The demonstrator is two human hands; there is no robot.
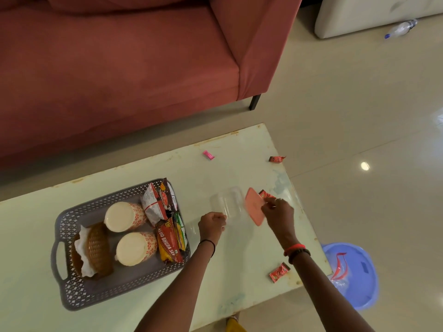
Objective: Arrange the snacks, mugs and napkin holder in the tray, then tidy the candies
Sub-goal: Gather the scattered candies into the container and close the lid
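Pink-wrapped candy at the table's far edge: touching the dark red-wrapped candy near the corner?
Apart. The head view shows bare tabletop between the pink-wrapped candy and the dark red-wrapped candy.

Two bare arms are extended forward from the lower edge, forearms angled slightly inward. The left hand is curled, knuckles up, around the near corner of a clear container. The right hand is bent at the wrist, its fingertips pinched on a pink lid.
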